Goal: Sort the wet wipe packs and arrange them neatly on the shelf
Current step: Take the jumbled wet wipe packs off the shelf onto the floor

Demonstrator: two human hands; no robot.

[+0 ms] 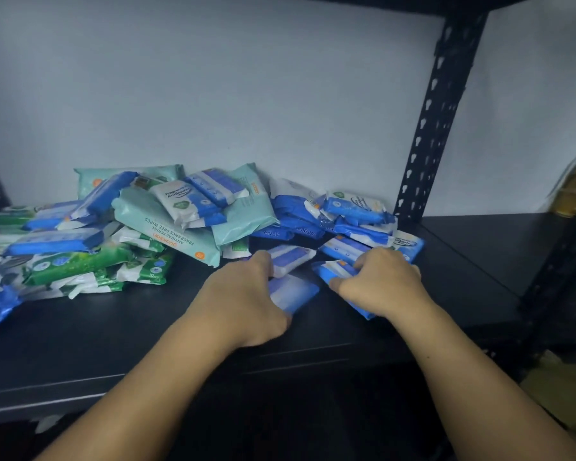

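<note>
- While both arms reach over the flat black shelf board (113, 327), the left hand (246, 294) curls its fingers round a soft blue-and-white plastic wipe pack (295, 292) lying on the board.
- The right hand (384, 281), at three o'clock from the left, grips a second blue-and-white pack (328, 270) (mostly hidden under the palm).
- A loose heap of blue, green and teal wipe packs (140, 227) lies at ten o'clock, against the pale wall (246, 78).
- A black perforated metal upright (439, 111) stands at one o'clock.

Arms outstretched, left hand (243, 294) grips one pack (295, 292), right hand (384, 281) another pack (328, 269)
</note>
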